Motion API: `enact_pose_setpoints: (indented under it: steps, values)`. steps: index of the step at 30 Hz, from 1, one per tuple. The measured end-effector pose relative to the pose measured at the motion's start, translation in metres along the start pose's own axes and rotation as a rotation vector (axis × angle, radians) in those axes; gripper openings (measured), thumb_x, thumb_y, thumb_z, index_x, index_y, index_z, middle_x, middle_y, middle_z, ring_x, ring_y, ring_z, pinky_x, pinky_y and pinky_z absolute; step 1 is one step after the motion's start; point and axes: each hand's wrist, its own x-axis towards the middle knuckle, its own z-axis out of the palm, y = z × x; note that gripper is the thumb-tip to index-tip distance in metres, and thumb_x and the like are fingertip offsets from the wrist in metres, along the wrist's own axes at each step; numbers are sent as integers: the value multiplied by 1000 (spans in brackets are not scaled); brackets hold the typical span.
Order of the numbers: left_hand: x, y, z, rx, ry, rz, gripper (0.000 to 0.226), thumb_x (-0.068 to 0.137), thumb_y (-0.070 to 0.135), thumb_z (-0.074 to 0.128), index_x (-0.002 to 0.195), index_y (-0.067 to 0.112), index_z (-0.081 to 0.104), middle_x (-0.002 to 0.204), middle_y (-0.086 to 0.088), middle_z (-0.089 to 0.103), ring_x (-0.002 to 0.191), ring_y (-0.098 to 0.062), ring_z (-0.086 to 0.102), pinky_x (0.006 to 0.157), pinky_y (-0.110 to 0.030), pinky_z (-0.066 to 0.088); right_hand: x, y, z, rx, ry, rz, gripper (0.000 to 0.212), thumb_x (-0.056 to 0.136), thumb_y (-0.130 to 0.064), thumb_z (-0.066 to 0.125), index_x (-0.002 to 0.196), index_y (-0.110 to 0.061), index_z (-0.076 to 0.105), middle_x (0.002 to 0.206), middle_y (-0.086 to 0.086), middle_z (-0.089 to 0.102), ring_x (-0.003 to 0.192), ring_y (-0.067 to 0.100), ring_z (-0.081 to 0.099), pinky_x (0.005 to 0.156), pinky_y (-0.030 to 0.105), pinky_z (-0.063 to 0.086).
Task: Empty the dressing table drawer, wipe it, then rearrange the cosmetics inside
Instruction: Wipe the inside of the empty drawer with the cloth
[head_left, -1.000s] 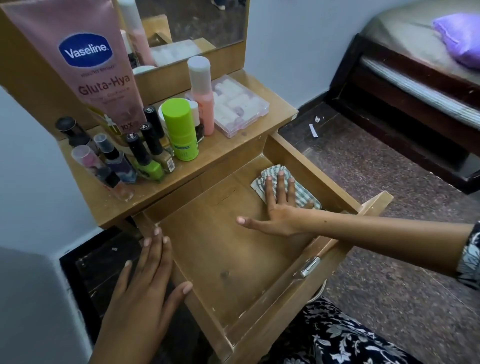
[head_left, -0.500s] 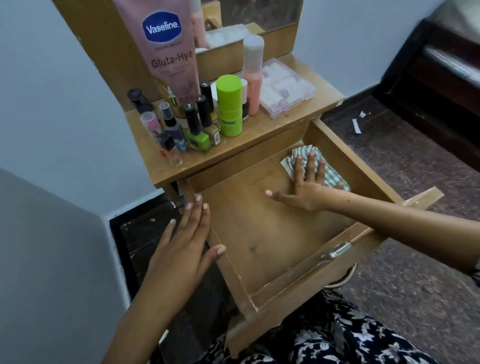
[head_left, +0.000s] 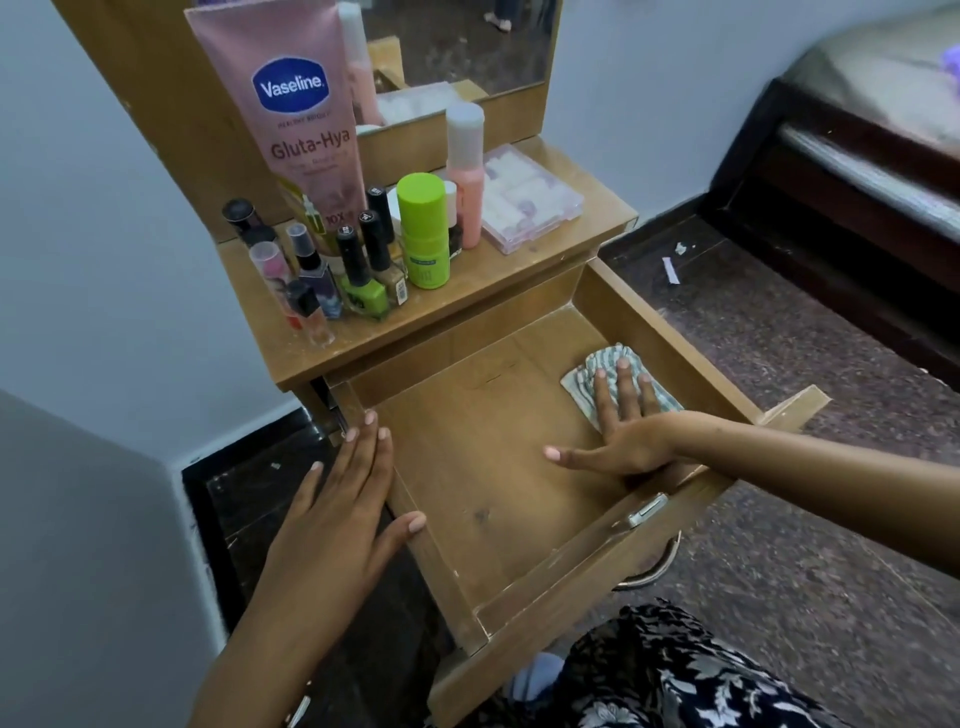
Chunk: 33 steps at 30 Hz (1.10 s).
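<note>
Left hand (head_left: 337, 514): flat, fingers straight, laid along the drawer's left wall — likely steadying it
Drawer (head_left: 452, 582): pulled out, emptied, bare wood showing
Right hand (head_left: 618, 431): spread wide, pressing the striped cloth (head_left: 587, 379) into the far right corner — wiping under way
Cosmetics (head_left: 423, 231): parked upright on the tabletop (head_left: 545, 260) behind, awaiting return
</note>
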Motion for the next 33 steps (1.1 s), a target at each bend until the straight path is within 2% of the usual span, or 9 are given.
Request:
enact_pose_setpoints:
  steps: [4,9,13,17,20,23,26,29,33]
  values:
    - [1,-1,0,52,-42,5,100,48,78,-36,133,25,-37,140,8,-45,134,-7,-33,109,-27,-12,-6,-5,0,3,-24,30,142,37,-100,24,130,-17,-45,132,12,-57,125,36,-48,113,54,-16]
    - [2,-3,-2,64,-77,6,98,45,77,-40,129,26,-41,136,9,-50,127,-5,-40,107,-26,-14,-9,-21,4,119,-46,26,142,42,-100,32,127,-19,-48,123,11,-61,122,39,-49,111,56,-14]
    - [3,-2,-3,46,-109,0,99,44,78,-40,129,27,-41,136,9,-50,127,-4,-41,107,-27,-14,-12,-39,14,149,-102,-23,144,32,-104,30,117,-20,-51,115,12,-62,114,39,-52,110,57,-15]
    - [2,-1,-5,61,-118,-7,97,43,77,-41,127,28,-44,136,9,-51,128,-6,-40,108,-27,-13,-10,-48,23,180,-98,-53,148,27,-101,29,124,-22,-49,119,7,-62,112,34,-53,108,58,-18]
    - [2,0,-5,46,-108,-4,95,45,77,-40,127,29,-44,136,10,-50,129,-5,-40,108,-27,-13,-5,-36,12,171,-44,-4,136,47,-97,33,128,-23,-47,120,6,-60,116,34,-51,109,57,-18]
    - [0,1,-5,10,-80,-1,97,49,80,-36,132,29,-37,140,11,-46,132,-5,-35,109,-27,-12,-1,-19,3,165,29,57,124,68,-86,41,133,-22,-44,131,6,-58,126,36,-47,113,55,-15]
    - [-1,2,-5,-10,-52,-7,96,53,81,-31,134,28,-34,140,12,-44,132,-3,-36,108,-25,-14,-5,-19,2,189,21,48,122,70,-83,42,134,-22,-42,135,6,-56,128,36,-45,114,54,-12]
    - [-1,2,-6,-17,-31,-8,80,71,76,-13,132,29,-36,139,12,-46,132,-3,-37,108,-25,-15,-14,-36,6,206,-25,33,123,69,-85,39,133,-20,-44,134,9,-56,129,39,-43,115,56,-8]
    - [-2,3,-4,5,-16,-12,77,72,67,-5,130,29,-38,136,12,-49,127,-2,-42,108,-25,-15,-25,-66,22,110,-46,-26,119,75,-82,37,134,-15,-42,136,17,-52,131,45,-38,114,61,-6]
